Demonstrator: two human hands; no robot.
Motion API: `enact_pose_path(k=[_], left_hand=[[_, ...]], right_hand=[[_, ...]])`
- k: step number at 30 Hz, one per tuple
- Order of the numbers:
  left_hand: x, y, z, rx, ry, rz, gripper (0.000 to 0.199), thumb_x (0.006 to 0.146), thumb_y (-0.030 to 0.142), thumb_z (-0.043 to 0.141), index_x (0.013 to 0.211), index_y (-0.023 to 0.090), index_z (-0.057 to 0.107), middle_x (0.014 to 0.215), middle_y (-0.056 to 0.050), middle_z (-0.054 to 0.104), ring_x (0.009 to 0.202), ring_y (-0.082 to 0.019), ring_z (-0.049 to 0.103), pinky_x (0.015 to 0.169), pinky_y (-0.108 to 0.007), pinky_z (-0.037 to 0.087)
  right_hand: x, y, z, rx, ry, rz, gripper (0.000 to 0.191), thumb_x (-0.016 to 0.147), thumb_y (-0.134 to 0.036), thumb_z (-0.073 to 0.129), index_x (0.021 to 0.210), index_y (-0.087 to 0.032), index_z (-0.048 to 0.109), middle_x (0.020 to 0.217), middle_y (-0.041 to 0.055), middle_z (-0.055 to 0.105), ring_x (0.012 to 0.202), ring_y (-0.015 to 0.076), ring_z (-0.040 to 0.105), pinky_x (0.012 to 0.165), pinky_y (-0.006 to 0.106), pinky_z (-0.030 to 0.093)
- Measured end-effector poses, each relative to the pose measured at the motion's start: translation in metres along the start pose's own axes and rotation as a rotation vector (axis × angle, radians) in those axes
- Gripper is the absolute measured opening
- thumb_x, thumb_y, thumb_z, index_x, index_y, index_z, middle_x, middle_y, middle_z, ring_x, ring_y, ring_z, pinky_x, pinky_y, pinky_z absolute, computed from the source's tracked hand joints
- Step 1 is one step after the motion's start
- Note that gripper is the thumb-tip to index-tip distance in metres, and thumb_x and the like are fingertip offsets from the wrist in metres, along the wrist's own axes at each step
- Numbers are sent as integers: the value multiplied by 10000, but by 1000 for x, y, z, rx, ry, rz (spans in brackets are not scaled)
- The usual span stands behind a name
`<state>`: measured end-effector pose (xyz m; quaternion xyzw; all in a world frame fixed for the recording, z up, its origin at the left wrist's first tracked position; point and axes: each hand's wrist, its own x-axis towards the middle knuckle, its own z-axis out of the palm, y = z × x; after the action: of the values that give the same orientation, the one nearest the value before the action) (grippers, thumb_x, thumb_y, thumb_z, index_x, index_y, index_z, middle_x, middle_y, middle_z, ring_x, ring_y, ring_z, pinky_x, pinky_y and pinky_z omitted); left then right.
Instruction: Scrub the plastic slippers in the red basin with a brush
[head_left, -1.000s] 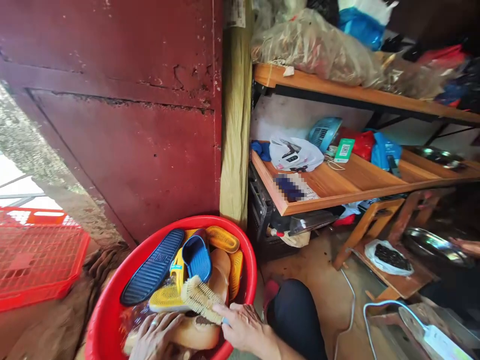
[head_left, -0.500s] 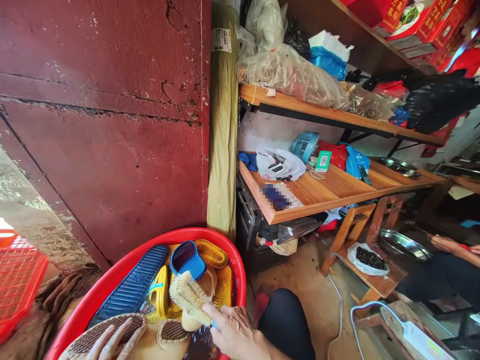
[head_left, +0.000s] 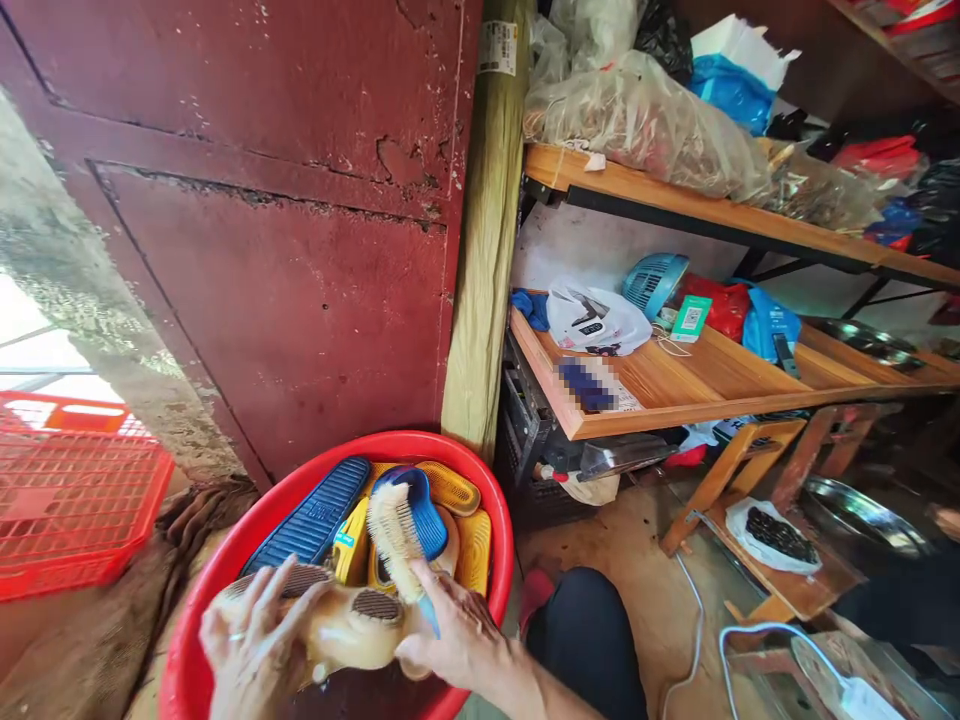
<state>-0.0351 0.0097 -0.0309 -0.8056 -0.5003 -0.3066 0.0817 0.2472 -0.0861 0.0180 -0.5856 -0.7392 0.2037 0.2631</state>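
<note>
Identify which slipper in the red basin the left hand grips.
The tan slipper with dark tread patches, held by the left hand. The navy slipper, blue slipper and yellow slipper lie unheld in the red basin.

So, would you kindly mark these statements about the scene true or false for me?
The right hand grips a pale-bristled brush: true.
The left hand holds a tan slipper: true.
A navy ribbed slipper lies outside the round red plastic basin: false, it lies inside.
A red mesh crate stands on the orange wooden shelf: false, it sits low down, left of the basin.
</note>
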Motion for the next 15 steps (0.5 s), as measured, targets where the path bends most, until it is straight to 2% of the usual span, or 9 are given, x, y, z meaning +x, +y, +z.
enact_pose_path(k=[3, 6, 8, 10, 12, 13, 15], left_hand=[[2, 9, 11, -91, -36, -1, 501, 772, 132, 522, 1146, 317, 800, 1490, -133, 603, 1459, -404, 444, 1203, -691, 217], [5, 13, 15, -217, -44, -36, 498, 773, 131, 525, 1134, 353, 786, 1479, -90, 615, 1479, -388, 425, 1220, -679, 196], [8, 18, 14, -291, 24, -140, 438, 812, 189, 538, 1158, 327, 766, 1515, -109, 580, 1500, -396, 395, 1223, -664, 210], [13, 27, 13, -340, 141, -353, 465, 842, 314, 580, 1292, 269, 686, 1597, -165, 479, 1529, -420, 339, 1221, -669, 218], [18, 37, 12, -445, 210, -642, 670, 786, 445, 673, 1404, 207, 572, 1606, -223, 438, 1527, -445, 324, 1217, -678, 234], [19, 40, 13, -574, 221, -805, 744, 744, 468, 715, 1415, 199, 540, 1575, -225, 468, 1507, -444, 359, 1212, -665, 270], [19, 44, 15, -927, 240, -1094, 669, 757, 466, 697, 1361, 226, 534, 1446, -179, 577, 1392, -394, 523, 1158, -599, 409]], right_hand=[[10, -10, 18, -17, -84, 22, 1234, 639, -435, 945, 1650, -199, 279, 1546, 201, 523, 1393, 438, 512, 1114, 580, 483], [11, -11, 32, -21, -63, 96, 1202, 643, -354, 925, 1646, -169, 292, 1532, 240, 521, 1361, 469, 532, 1094, 620, 483], [9, -9, 37, 24, -23, 99, 1164, 656, -349, 889, 1644, -171, 300, 1510, 230, 546, 1333, 457, 560, 1088, 610, 492], [5, -8, 43, 95, 48, 99, 1105, 688, -348, 839, 1642, -185, 307, 1512, 203, 554, 1348, 430, 556, 1109, 580, 484], [1, -7, 52, 179, 155, 149, 1010, 740, -362, 784, 1629, -184, 339, 1544, 192, 528, 1401, 411, 513, 1145, 552, 458], [-1, -7, 57, 225, 216, 191, 937, 775, -383, 753, 1613, -193, 377, 1552, 184, 521, 1425, 405, 491, 1151, 540, 456], [-3, -4, 67, 330, 331, 287, 763, 847, -454, 685, 1550, -234, 484, 1519, 158, 556, 1421, 396, 499, 1100, 513, 516]])
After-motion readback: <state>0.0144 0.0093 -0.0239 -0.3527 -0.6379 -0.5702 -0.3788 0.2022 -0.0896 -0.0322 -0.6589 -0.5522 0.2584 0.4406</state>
